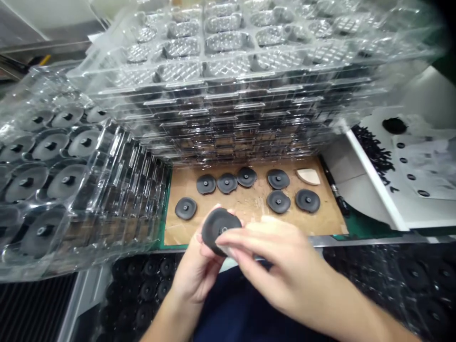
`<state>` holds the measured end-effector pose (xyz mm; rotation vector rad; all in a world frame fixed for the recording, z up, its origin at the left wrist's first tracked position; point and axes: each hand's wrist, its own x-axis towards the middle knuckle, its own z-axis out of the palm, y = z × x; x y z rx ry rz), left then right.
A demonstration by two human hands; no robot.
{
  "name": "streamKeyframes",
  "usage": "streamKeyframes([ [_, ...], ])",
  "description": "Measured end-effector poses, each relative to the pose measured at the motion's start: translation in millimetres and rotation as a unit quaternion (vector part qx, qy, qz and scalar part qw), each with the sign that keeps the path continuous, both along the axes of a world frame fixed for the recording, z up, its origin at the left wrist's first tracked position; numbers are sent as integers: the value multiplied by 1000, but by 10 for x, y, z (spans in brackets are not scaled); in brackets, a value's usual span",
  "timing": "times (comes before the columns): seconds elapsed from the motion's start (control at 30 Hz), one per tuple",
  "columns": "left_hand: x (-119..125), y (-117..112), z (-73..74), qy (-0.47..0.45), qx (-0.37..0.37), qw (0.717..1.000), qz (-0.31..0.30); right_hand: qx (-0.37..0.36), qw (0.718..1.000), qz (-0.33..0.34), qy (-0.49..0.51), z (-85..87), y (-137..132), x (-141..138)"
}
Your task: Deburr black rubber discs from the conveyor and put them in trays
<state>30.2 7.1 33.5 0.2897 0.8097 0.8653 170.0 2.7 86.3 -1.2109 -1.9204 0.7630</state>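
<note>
My left hand [199, 266] grips a round black plastic disc [214, 224], its face with a small central stud turned up toward me. My right hand [274, 256] reaches across from the right, thumb and fingers pinched together at the disc's near right edge. Between those fingertips something pale shows in part; it is too small and blurred to name. Beyond my hands, several similar black discs [278, 202] lie stud up on a brown cardboard sheet [245, 218]. A pale, wedge-shaped piece [308, 176] rests at the sheet's far right corner.
Tall stacked clear plastic trays [228, 66] stand behind the cardboard. Another tray stack [50, 185] at left holds discs. On the right, a white bin [377, 185] contains small black parts [374, 156]. A black pen-like tool [333, 183] lies beside the cardboard. More disc-filled trays [142, 289] sit low in front.
</note>
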Motion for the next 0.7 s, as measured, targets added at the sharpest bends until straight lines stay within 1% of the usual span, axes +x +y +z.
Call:
streamKeyframes([
  [0.1,76,6,28,-45,19,999,-16,83,993,-80,-3,-10,27,2],
  [0.13,95,13,44,-55,25,998,-23,97,992,-85,7,-7,21,15],
  [0.17,105,22,62,-56,25,998,-28,94,993,-70,22,-2,3,42],
  [0.23,106,45,102,-40,15,998,-34,44,998,-8,46,8,-68,149],
  [0.27,103,55,119,-30,9,999,-36,11,999,10,49,12,-112,223],
  [0.3,104,61,133,-20,3,999,-40,-16,999,9,43,15,-156,300],
  [0.37,126,58,144,-14,-4,999,-48,-36,999,-34,5,20,-219,427],
  [0.43,174,34,137,-21,-3,998,-67,-3,994,-93,-53,31,-225,479],
  [0.47,201,17,131,-26,-3,997,-78,33,990,-112,-79,40,-201,478],
  [0.5,226,-1,126,-33,-3,995,-90,75,986,-114,-95,48,-159,466],
  [0.53,246,-18,123,-38,-4,994,-100,115,984,-94,-96,53,-103,454],
  [0.57,259,-32,124,-42,-4,993,-108,145,985,-49,-82,52,-39,448],
  [0.6,264,-44,128,-47,-3,992,-113,158,986,8,-55,40,27,454],
  [0.63,262,-53,133,-52,-1,992,-118,156,986,55,-19,12,89,474],
  [0.67,255,-60,138,-60,-2,990,-124,136,988,72,14,-37,141,503],
  [0.7,245,-67,142,-72,-8,989,-130,104,992,50,45,-112,178,535],
])
